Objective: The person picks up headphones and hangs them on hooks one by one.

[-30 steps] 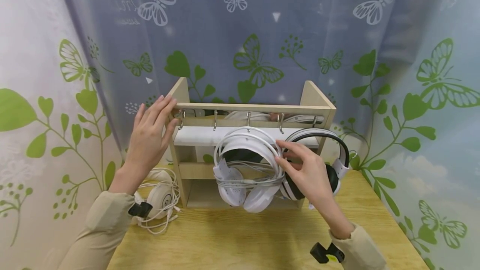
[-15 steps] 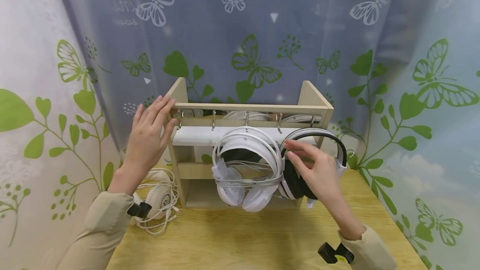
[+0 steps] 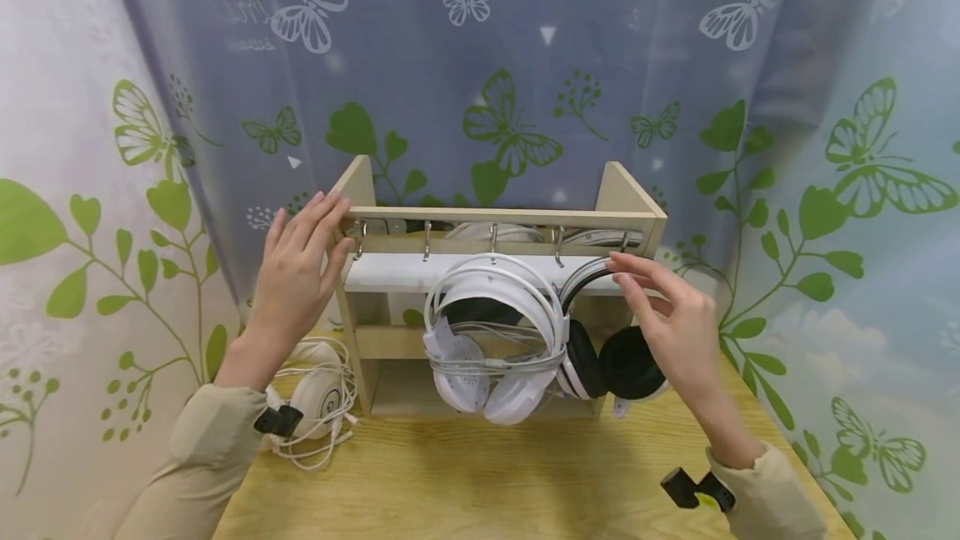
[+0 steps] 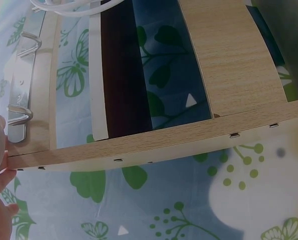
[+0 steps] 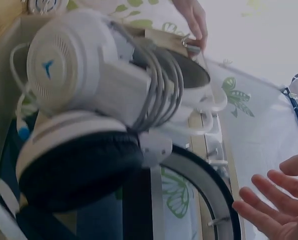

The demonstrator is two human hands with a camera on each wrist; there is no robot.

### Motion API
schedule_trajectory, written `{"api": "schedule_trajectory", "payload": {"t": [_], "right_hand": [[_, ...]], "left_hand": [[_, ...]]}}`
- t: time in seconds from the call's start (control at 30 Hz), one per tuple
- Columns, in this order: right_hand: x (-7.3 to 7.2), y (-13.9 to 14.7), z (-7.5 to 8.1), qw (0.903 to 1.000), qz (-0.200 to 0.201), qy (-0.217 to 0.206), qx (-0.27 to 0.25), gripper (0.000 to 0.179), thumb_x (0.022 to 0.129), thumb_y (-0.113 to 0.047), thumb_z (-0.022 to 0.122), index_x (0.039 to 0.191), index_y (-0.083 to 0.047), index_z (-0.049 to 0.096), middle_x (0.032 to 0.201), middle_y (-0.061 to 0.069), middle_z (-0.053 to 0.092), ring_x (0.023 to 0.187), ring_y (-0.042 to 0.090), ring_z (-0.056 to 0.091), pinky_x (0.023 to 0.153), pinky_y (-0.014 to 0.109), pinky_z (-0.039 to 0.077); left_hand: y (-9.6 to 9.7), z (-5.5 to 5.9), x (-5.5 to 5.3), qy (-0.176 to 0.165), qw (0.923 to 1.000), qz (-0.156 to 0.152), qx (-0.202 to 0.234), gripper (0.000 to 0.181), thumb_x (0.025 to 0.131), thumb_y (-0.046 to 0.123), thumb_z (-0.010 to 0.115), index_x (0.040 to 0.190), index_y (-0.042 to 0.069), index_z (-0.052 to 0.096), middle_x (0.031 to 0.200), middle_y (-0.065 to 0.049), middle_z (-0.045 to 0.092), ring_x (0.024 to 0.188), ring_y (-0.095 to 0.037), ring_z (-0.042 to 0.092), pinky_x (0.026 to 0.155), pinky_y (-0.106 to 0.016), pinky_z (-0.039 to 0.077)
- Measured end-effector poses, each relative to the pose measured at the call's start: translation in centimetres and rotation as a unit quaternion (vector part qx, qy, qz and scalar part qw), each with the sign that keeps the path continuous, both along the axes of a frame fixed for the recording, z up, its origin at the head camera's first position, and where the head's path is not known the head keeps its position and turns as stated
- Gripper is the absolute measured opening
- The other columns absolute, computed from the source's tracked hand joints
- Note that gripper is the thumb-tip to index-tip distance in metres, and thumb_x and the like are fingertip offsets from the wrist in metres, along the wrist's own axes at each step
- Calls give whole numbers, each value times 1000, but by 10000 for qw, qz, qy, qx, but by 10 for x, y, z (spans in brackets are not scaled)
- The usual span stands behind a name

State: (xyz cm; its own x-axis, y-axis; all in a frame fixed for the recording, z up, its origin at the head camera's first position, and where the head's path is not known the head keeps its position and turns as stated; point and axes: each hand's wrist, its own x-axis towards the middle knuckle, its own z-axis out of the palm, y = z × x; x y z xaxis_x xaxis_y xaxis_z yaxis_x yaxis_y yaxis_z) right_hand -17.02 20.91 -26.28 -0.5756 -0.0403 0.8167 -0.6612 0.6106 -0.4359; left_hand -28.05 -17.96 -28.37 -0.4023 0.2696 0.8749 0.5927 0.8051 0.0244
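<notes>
My left hand point(image 3: 296, 265) rests on the upper left corner of a wooden desktop rack point(image 3: 502, 213), its fingers lying over the side panel. My right hand point(image 3: 675, 323) is at the headband of the black-and-white headphones point(image 3: 633, 361), which hang at the rack's rightmost hook. Its fingers partly hide that band in the head view. The right wrist view shows those fingers point(image 5: 259, 200) loosely bent and spread, holding nothing. White headphones point(image 3: 459, 369) with a grey cable wound round them hang at the middle hook, left of the black-and-white ones.
Another pair of white headphones point(image 3: 318, 394) with a loose white cable lies on the wooden table point(image 3: 480, 482), left of the rack. Several metal hooks point(image 3: 428, 242) line the rack's front board. Cables and white items point(image 3: 495, 232) show behind it. A patterned curtain point(image 3: 420, 48) surrounds the table.
My right hand has moved right, from beside the white headphones to the headband of the black-and-white headphones. The left hand and the hanging headphones keep their places.
</notes>
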Motion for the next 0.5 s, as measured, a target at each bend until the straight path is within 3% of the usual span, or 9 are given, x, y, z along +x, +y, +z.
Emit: {"api": "schedule_trajectory", "payload": {"t": [0.1,0.23,0.33,0.5], "right_hand": [[-11,10,-4,9995,-128,247,146,28,86,2,59,113,-3,65,103,11,68,92,7,63,76,7,46],[-30,26,-10,9966,-220,712,360,32,84,3,62,114,-8,65,107,5,68,94,15,64,80,8,46],[-36,33,-7,9921,-356,1025,631,33,85,-1,62,117,-9,64,111,4,66,97,21,63,86,11,44],[-41,42,0,9843,-761,1138,1116,37,88,-12,61,125,-13,59,122,3,60,110,23,57,91,30,45]], "left_hand": [[-1,0,0,-18,10000,20,-9,49,91,20,57,138,13,44,142,-6,42,134,-23,33,112,-48,12],[-1,0,0,-40,10000,65,-56,48,93,24,54,139,14,42,143,-5,41,135,-22,32,113,-48,12],[-2,0,-1,-41,9999,83,-83,48,94,26,52,139,14,42,143,-5,40,135,-22,31,113,-48,12],[-2,0,-2,-40,9999,67,-70,48,94,27,52,139,15,42,143,-5,40,135,-22,31,113,-48,12]]}}
